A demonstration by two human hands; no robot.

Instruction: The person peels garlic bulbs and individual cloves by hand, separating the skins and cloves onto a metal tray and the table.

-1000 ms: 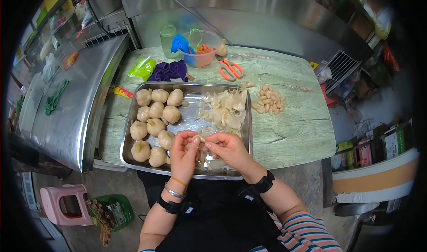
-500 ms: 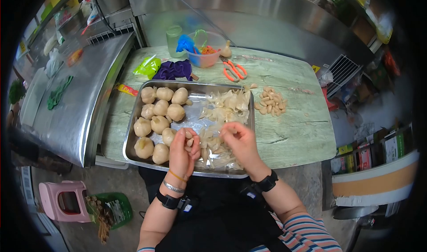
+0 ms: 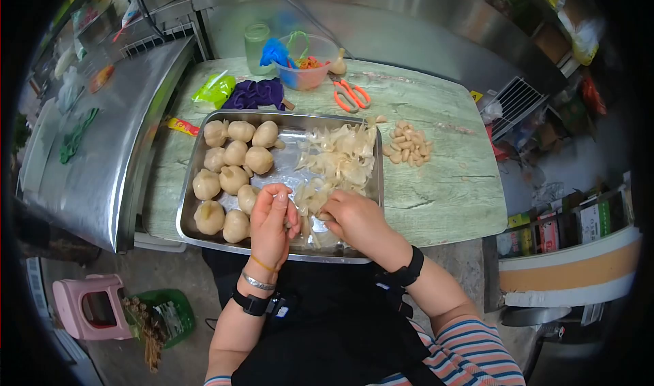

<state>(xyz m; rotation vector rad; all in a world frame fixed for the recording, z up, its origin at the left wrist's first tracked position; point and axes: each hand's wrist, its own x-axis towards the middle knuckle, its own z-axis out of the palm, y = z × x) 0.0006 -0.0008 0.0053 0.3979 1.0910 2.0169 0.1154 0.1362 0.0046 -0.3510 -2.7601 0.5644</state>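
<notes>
Movement: right hand (image 3: 360,221) lowered since the preceding frame, from above the tray into its contents; left hand (image 3: 270,224) still raised near the tray's front edge, its palm now less exposed to the camera.
Right fingers: bent downward and drawn close together, at the papery skins (image 3: 338,151); whether anything is gripped between them cannot be told.
Left fingers: curled inward, partly closed, thumb upward; contents of the palm cannot be made out.
Steel tray (image 3: 287,148): on the bench (image 3: 449,195), both hands over its front part.
Garlic bulbs (image 3: 234,180): eleven counted, grouped on the left side of the tray; one lies just beside the left hand, which partly covers it.
Skins: heaped along the right side of the tray, reaching forward to the right hand.
Peeled cloves (image 3: 409,144): loose pile on the bench, just right of the tray.
Rear of bench: green jar (image 3: 257,49), plastic bowl (image 3: 311,81) with a blue bag (image 3: 274,52) at its left side, single bulb (image 3: 338,62) beside the bowl, orange-handled scissors (image 3: 361,97) in front of that bulb.
Behind tray, left: purple cloth (image 3: 255,94) beside a bright green packet (image 3: 214,90).
Wrists: black strap on each; bracelet and orange band also on the left.
</notes>
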